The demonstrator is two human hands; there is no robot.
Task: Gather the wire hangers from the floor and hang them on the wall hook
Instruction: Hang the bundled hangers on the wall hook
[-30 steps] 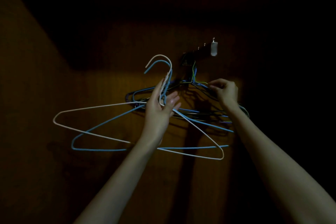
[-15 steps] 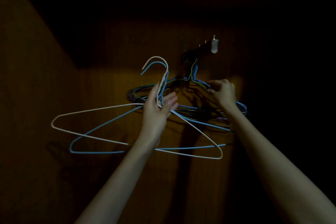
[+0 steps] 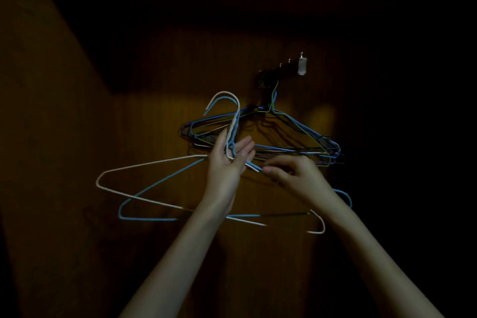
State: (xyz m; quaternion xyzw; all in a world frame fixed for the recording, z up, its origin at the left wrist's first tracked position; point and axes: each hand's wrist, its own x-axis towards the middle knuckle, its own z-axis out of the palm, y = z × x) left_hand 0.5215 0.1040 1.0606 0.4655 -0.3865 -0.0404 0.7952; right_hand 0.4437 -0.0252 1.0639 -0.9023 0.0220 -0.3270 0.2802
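Left hand (image 3: 227,162) holds our white hanger (image 3: 152,162) and blue hanger (image 3: 160,182) at the necks, fingers fairly straight. Right hand (image 3: 294,175) pinches their shoulder wire. Head view: hung hanger bundle (image 3: 296,137) crowds the wall hook (image 3: 267,80) behind; white tag (image 3: 302,66) beside; wooden wall (image 3: 154,253) dim.

I see a dim brown wooden wall (image 3: 258,253) behind the hands, darker panel (image 3: 38,137) left of them.
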